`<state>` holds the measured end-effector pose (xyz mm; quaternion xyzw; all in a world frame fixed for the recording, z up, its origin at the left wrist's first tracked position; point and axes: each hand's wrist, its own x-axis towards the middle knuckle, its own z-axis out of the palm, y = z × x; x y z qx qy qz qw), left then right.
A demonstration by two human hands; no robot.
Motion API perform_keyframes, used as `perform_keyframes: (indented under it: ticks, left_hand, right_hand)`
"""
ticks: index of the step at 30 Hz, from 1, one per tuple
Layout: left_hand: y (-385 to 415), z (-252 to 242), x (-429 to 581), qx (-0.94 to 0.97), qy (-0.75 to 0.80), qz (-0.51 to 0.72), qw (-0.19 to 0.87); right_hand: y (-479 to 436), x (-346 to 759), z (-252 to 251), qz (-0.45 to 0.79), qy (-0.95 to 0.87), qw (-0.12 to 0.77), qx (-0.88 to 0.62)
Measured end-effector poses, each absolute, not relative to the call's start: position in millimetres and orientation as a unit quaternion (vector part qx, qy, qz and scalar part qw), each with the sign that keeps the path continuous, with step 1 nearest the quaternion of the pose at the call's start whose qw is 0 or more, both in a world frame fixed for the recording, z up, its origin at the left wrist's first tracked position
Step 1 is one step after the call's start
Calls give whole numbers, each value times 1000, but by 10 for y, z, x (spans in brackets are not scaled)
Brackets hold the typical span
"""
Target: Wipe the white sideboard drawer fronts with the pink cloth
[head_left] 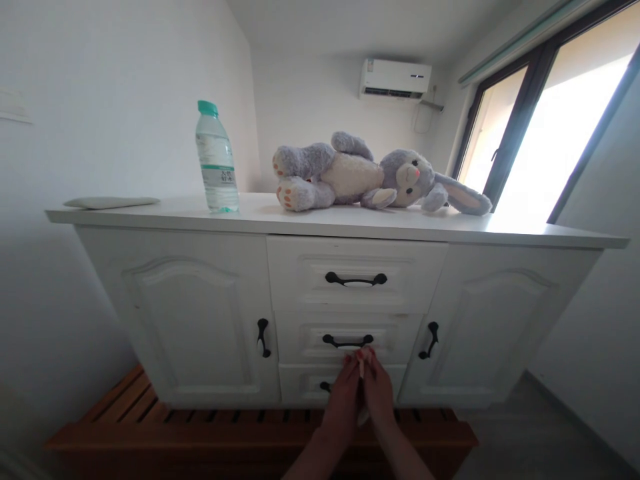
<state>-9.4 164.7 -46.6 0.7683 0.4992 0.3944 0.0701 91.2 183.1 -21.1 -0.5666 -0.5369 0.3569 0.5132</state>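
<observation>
Left hand (pixel 344 399) and right hand (pixel 377 395) pressed together before the bottom drawer (pixel 305 385), fingers (pixel 361 357) closed at the middle drawer handle (pixel 348 342). Whether they grip anything cannot be told. Bottom handle mostly hidden.

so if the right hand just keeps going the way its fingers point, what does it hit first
Probably the middle drawer front, just under its black handle. The right hand, pressed palm to palm against the left hand, points up and forward at it; depth is unclear, so the fingertips may already be close.
</observation>
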Motion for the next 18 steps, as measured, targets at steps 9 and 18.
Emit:
perform_keyframes:
  ticks: [9, 18]
  left_hand:
    - [1286, -470, -1535, 716, 552, 422, -66]
    - [1118, 558, -874, 679, 507, 530, 45]
  right_hand:
    - [1655, -527, 194, 474, -554, 528, -436]
    - [1454, 167, 1105, 236, -663, 561, -435]
